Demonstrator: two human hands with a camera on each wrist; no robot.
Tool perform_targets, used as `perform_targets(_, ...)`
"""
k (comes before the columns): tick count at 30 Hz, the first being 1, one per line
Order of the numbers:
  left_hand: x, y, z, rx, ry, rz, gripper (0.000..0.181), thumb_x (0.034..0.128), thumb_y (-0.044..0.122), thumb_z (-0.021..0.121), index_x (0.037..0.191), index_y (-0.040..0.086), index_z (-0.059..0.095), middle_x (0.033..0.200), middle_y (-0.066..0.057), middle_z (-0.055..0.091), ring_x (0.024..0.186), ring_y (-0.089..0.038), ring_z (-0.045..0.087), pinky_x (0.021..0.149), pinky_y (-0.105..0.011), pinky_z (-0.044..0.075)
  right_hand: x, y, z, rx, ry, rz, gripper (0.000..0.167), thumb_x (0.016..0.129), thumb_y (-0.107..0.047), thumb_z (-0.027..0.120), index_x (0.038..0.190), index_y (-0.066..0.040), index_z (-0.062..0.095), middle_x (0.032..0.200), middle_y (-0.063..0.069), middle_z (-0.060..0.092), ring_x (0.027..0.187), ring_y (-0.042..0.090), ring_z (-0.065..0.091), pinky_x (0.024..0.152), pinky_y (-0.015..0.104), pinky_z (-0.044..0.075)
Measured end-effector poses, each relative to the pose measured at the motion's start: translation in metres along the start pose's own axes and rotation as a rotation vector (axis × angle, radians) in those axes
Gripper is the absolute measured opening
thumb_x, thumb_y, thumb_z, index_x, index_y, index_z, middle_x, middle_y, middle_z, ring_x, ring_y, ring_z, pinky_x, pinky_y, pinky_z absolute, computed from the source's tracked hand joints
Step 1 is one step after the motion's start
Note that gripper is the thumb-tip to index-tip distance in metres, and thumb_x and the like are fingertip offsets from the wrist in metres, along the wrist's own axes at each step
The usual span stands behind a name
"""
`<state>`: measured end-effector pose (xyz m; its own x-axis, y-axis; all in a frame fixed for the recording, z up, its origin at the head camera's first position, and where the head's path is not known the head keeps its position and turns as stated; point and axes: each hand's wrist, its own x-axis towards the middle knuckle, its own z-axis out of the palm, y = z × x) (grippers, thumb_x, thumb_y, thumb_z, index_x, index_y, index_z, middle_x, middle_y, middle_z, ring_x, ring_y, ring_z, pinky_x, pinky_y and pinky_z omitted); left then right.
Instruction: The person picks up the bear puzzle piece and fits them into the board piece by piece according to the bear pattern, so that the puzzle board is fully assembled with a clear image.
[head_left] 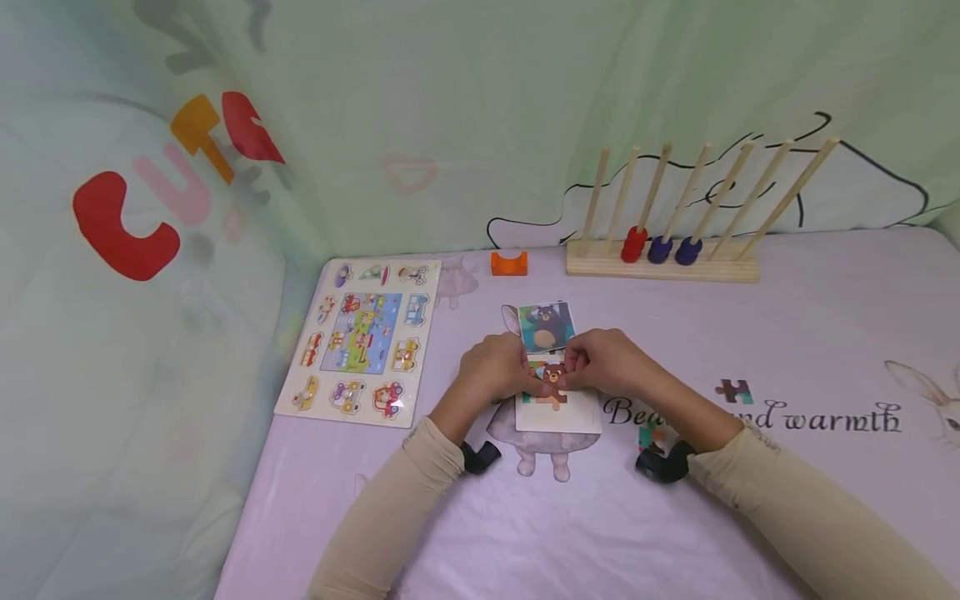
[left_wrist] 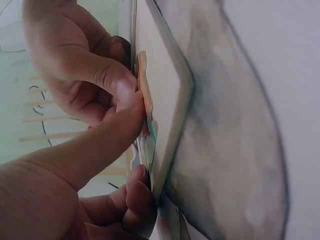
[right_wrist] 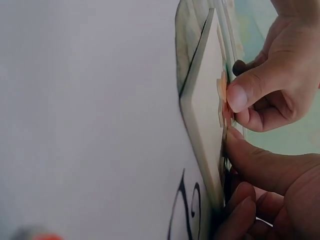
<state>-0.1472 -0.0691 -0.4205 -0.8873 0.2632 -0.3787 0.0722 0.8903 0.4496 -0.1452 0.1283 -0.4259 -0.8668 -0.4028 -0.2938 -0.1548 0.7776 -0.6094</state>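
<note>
A small pale puzzle board (head_left: 558, 419) lies in front of me, with bear puzzle pieces (head_left: 555, 377) on its upper part. From the left side my left hand (head_left: 491, 368) holds the board, its thumb on the pieces and its fingers curled by the edge. My right hand (head_left: 609, 360) pinches at a puzzle piece at the board's upper right, thumb close to the left thumb. In the left wrist view one piece (left_wrist: 145, 82) stands slightly proud of the board. A bear picture card (head_left: 547, 327) lies just beyond the board. The fingers partly hide the pieces.
Loose puzzle pieces lie to the right: one piece (head_left: 733, 391) near the printed lettering, another (head_left: 651, 435) by the right wrist. A vehicle peg puzzle (head_left: 360, 342) is at left. Behind are an orange block (head_left: 509, 264) and a wooden peg rack (head_left: 663, 267) with rings.
</note>
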Motion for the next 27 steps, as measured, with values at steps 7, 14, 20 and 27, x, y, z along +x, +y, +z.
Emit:
perform_targets(7, -0.001, 0.003, 0.000, 0.028, -0.006, -0.002, 0.044, 0.0696, 0.047, 0.093, 0.064, 0.015, 0.063, 0.059, 0.003, 0.057, 0.058, -0.014, 0.056, 0.049, -0.029, 0.037, 0.003, 0.001, 0.003, -0.001, 0.009, 0.000, 0.022, 0.083, -0.021, 0.085, 0.077, -0.013, 0.066, 0.065, -0.001, 0.056, 0.068, 0.017, 0.051, 0.063, 0.030, 0.038)
perform_targets(14, 0.000, 0.006, 0.000, 0.090, -0.008, -0.029, 0.046, 0.0702, 0.051, 0.092, 0.064, 0.015, 0.063, 0.059, 0.003, 0.054, 0.059, -0.015, 0.056, 0.050, -0.030, 0.038, 0.003, 0.002, 0.001, 0.005, -0.004, 0.000, 0.020, 0.084, -0.020, 0.084, 0.079, -0.013, 0.066, 0.067, 0.000, 0.057, 0.069, 0.017, 0.052, 0.063, 0.030, 0.039)
perform_targets(20, 0.000, 0.007, 0.000, 0.107, -0.004, -0.034, 0.045, 0.0704, 0.051, 0.091, 0.064, 0.016, 0.064, 0.060, 0.004, 0.054, 0.059, -0.015, 0.056, 0.050, -0.030, 0.038, 0.000, 0.006, -0.007, 0.038, -0.029, -0.005, 0.015, 0.086, -0.018, 0.082, 0.084, -0.012, 0.068, 0.070, 0.001, 0.057, 0.071, 0.018, 0.052, 0.066, 0.031, 0.040)
perform_targets(27, 0.000, 0.010, -0.001, 0.128, -0.013, -0.052, 0.044, 0.0705, 0.051, 0.092, 0.067, 0.016, 0.065, 0.066, 0.002, 0.057, 0.063, -0.016, 0.057, 0.053, -0.031, 0.041, -0.013, 0.016, -0.021, 0.054, -0.027, 0.008, 0.015, 0.087, -0.020, 0.081, 0.089, -0.012, 0.069, 0.076, 0.000, 0.062, 0.076, 0.018, 0.054, 0.069, 0.032, 0.042)
